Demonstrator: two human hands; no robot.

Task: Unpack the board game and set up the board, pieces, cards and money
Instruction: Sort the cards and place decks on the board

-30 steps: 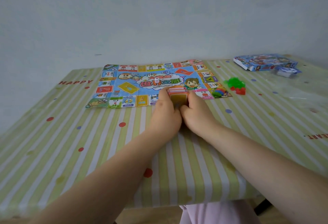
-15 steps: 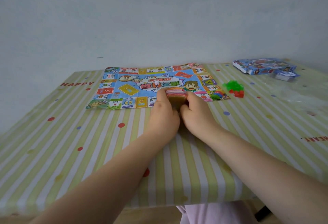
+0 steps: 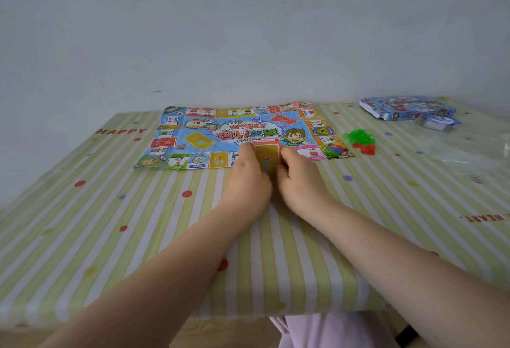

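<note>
A colourful paper game board (image 3: 198, 138) lies flat at the far middle of the striped table. Just in front of its near edge, my left hand (image 3: 247, 176) and my right hand (image 3: 299, 179) hold a stack of cards (image 3: 267, 158) between them, gold back facing me, red edges on top. The stack stands upright on its end. A small white die (image 3: 242, 131) sits on the board's centre. Green and red plastic pieces (image 3: 360, 142) lie in a heap right of the board.
The blue game box (image 3: 405, 107) lies at the far right, with a wrapped pack of cards (image 3: 438, 122) beside it. Clear plastic wrap (image 3: 485, 151) lies near the right edge. The tablecloth (image 3: 110, 223) reaches the wall behind.
Both hands stay on the card stack at the board's near edge. The stack has tipped so its gold face shows more. The camera has tilted slightly.
</note>
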